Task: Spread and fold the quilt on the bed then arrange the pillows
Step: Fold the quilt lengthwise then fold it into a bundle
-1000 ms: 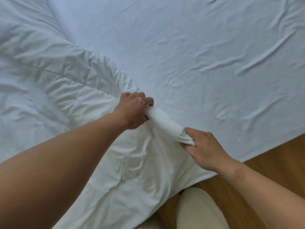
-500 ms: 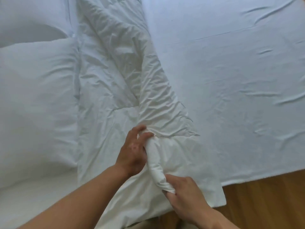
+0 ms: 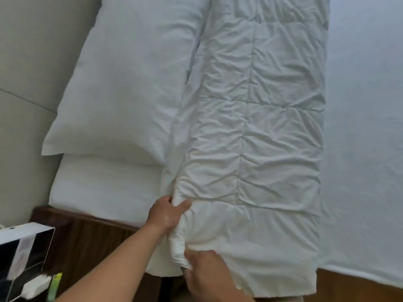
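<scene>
Fingers (image 3: 183, 207) of the left hand (image 3: 166, 214) curled round the bunched edge of the quilt (image 3: 261, 149), right hand (image 3: 207, 271) pinching the same roll lower down — quilt folded in a long strip across the bed (image 3: 366, 149), just beside the pillow (image 3: 130, 73), near end over the bed's edge.

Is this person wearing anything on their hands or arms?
Nothing that shows. The left hand and right hand have no gloves, rings or watch. The left forearm is sleeveless to the picture's edge; little of the right arm is in view.
</scene>
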`<state>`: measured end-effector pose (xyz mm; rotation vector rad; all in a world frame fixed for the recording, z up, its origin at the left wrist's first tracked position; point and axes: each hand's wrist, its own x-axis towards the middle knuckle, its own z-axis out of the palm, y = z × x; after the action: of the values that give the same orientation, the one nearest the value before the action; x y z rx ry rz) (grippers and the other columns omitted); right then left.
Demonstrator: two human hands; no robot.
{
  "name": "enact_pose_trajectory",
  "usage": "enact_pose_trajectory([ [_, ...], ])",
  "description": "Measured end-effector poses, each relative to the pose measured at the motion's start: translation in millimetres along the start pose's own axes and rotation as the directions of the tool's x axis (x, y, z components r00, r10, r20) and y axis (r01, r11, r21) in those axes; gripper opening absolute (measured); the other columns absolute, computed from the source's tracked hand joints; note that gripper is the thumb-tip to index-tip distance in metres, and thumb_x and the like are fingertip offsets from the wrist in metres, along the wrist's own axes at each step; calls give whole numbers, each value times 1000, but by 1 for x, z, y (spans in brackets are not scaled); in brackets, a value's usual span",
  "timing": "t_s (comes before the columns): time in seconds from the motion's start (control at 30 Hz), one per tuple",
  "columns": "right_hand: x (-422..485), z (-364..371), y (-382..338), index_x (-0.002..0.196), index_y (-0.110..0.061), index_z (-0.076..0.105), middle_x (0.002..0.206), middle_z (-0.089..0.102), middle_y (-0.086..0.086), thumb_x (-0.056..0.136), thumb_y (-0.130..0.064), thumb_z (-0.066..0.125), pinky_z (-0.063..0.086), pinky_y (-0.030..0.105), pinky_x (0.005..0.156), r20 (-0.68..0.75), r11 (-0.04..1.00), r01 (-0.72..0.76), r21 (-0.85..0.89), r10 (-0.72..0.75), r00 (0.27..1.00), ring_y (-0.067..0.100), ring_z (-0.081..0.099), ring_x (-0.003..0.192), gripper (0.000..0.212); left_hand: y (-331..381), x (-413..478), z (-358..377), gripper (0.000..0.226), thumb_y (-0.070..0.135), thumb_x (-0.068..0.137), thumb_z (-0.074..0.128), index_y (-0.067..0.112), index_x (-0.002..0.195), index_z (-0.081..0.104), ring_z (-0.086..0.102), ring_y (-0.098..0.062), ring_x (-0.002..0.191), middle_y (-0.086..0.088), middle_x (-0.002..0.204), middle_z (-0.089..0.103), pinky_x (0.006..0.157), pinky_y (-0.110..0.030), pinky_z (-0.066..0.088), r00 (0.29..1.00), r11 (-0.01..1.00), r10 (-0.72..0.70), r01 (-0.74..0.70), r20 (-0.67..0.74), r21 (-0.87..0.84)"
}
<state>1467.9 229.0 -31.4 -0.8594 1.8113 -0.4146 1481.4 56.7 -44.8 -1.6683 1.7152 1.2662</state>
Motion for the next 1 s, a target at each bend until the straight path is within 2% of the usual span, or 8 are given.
enact_pose_trajectory([
  [0.2,28,34,-36,153,-42,28,121,68,10,99,-35,41,48,39,92,59,998,68,-13,-67,996,35,63,111,57,-43,3,-41,33,45,88,68,14,78,59,59,-19,72,-2,76,64,59,-32,42,953,982,189,-177,-236,70],
  [0.33,48,55,-28,154,-42,18,129,65,5,96,-35,48,49,39,97,118,997,66,-25,-63,991,31,63,114,66,-76,41,-36,35,49,90,63,14,87,59,62,-27,83,-2,84,65,70,-36,46,965,985,159,-141,-210,101],
  [0.47,46,39,-1,156,-43,17,141,55,-4,90,-57,55,38,29,110,220,996,19,88,-38,975,13,52,126,78,-79,80,-19,49,58,90,59,15,113,58,60,-31,101,-5,107,65,88,-41,48,992,994,93,-87,-89,69],
  [0.57,27,-5,36,144,-44,44,111,63,-18,90,-58,60,48,19,92,-23,974,-44,220,50,998,-2,60,98,58,-83,82,-23,59,66,85,59,19,122,56,61,-27,102,-1,111,64,93,-46,51,996,992,92,-90,-18,94],
  [0.67,5,-55,101,131,-34,59,100,63,-19,91,-39,69,49,17,82,-393,972,-163,170,219,893,0,61,89,42,-92,74,-34,47,60,85,62,22,113,58,61,-23,96,4,102,64,81,-41,50,985,975,173,-170,-8,146],
  [0.8,-23,-86,179,131,-27,54,124,53,-3,80,-43,78,44,32,96,-550,884,-447,139,444,707,22,55,117,58,-92,71,-36,49,54,82,70,21,115,55,60,-25,96,6,102,61,75,-36,46,960,950,273,-259,-59,172],
  [0.9,-43,-88,212,149,-30,31,151,37,3,57,-66,87,40,47,109,-388,724,-562,399,689,612,27,42,136,114,-90,75,-30,100,74,62,75,28,142,36,52,-23,110,5,126,47,96,-45,47,970,955,243,-245,29,168],
  [1.0,-50,-72,227,141,-29,46,133,63,-1,46,-70,88,55,46,93,-83,575,-445,686,670,738,21,66,113,111,-94,82,-26,111,74,52,81,37,144,31,56,-22,111,8,126,53,93,-41,49,972,977,197,-205,126,62],
])
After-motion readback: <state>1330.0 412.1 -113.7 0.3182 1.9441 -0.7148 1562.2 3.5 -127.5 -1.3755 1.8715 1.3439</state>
